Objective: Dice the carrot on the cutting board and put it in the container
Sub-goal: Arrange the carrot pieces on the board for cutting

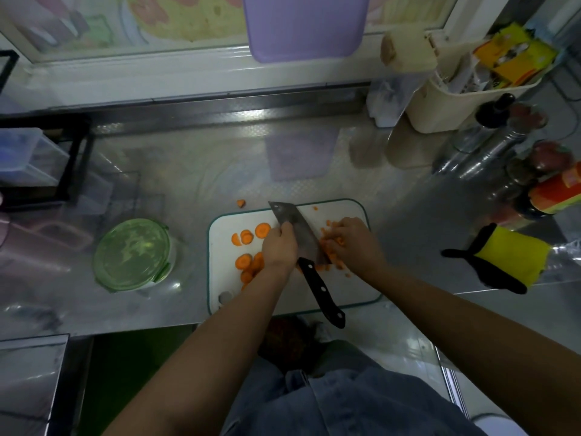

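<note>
A white cutting board [342, 291] lies at the counter's front edge. Round carrot slices [246, 237] sit on its left half and small carrot pieces [330, 229] on its right half. A cleaver [301, 234] with a black handle lies slanted across the board, and its handle sticks out free over the front edge. My left hand [279, 245] holds the blade by its spine. My right hand [353, 242] is curled over the carrot pieces right beside the blade. The round container [132, 254] with a green lid on it stands left of the board.
One carrot bit [240, 203] lies on the steel counter behind the board. A yellow and black glove [509, 258] lies at the right. Bottles and jars [534, 180] crowd the right edge, a cream bin [452, 99] stands behind them, and a black rack [67, 165] stands at the left.
</note>
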